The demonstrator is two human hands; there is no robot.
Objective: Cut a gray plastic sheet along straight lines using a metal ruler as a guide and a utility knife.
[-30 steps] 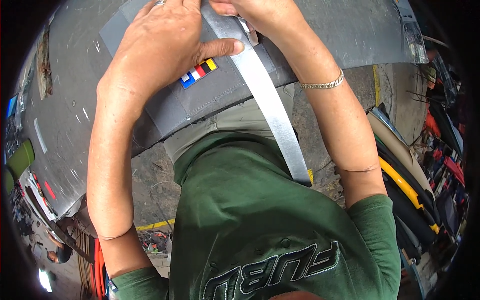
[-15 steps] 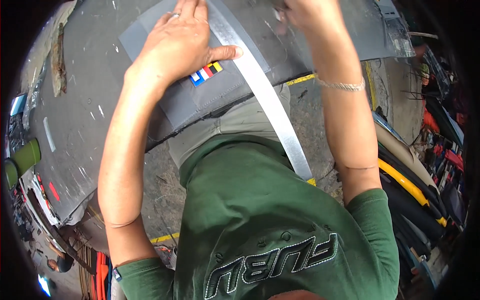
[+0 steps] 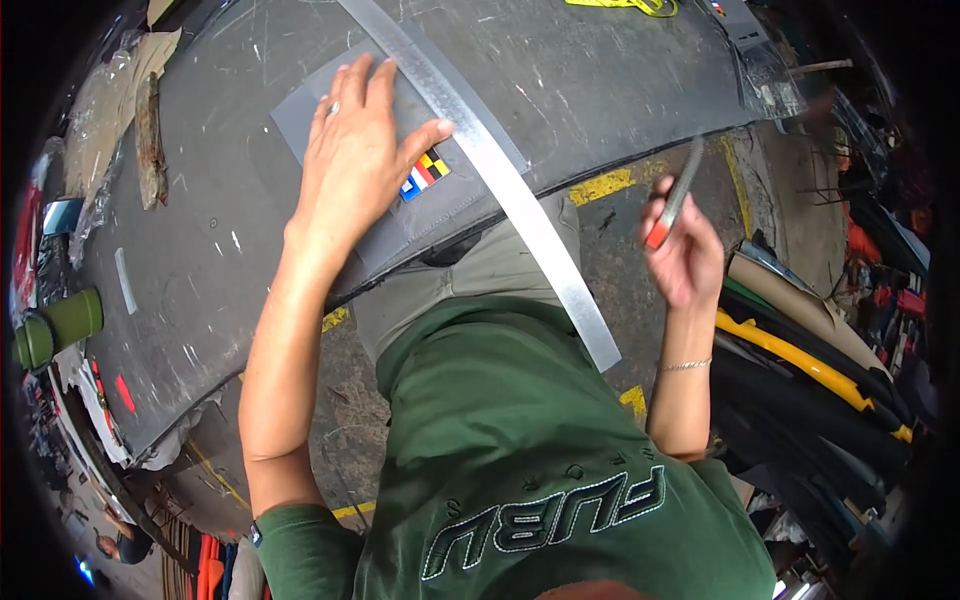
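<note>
The left hand [image 3: 362,165] lies flat and open, palm down, on a grey sheet [image 3: 300,115] spread over the dark worktable [image 3: 200,250]. Its fingers are spread and point away from the body; a ring shows on 1 finger. The thumb reaches to the right and touches the near edge of a long metal ruler [image 3: 500,180]. The ruler runs diagonally from the far side of the table, past the thumb, and overhangs the table's near edge above the person's green shirt [image 3: 560,470]. Just below the thumb, a small patch of coloured stripes [image 3: 425,174] sits on the grey sheet.

The right hand [image 3: 685,255] is raised off the table, well to the right of the ruler and clear of it. It is closed around a slim tool with a red end [image 3: 672,205]; the tool is blurred and its kind cannot be told. A thin bracelet [image 3: 686,366] sits on the right wrist.

Far to the left of the left hand, a green cylinder [image 3: 60,325] lies at the table's edge. To the right of the right hand, black and yellow rolled material [image 3: 800,365] is stacked.
</note>
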